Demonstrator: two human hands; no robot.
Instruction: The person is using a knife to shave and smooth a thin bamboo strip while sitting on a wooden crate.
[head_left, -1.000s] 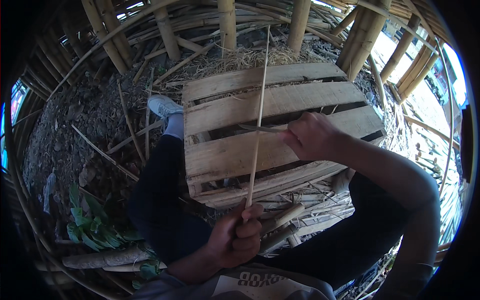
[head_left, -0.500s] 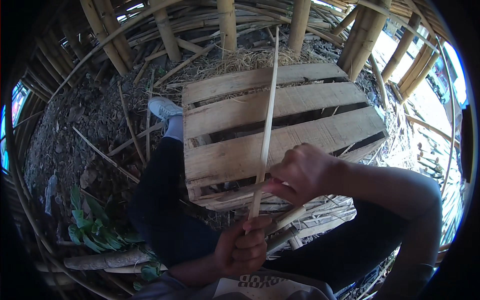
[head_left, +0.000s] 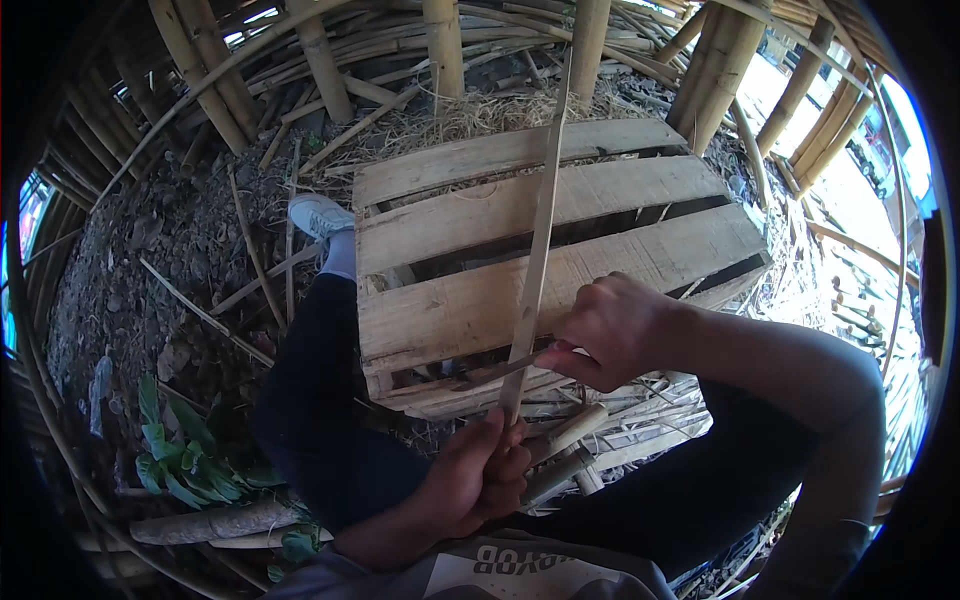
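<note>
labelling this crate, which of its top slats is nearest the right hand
The near slat, lowest of the three in view: the right hand overlaps its edge; the middle slat and far slat lie beyond.

Rough shelter: bamboo posts (head_left: 444,50), earth floor (head_left: 120,265)

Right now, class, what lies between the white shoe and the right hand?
Between the white shoe and the right hand, the head view shows the wooden crate and the pale strip over it.

Gry shirt (head_left: 395,568) w/ wht print panel (head_left: 530,572), dk trousers (head_left: 318,410), wht shoe (head_left: 320,216), pale sock (head_left: 341,254)
</note>
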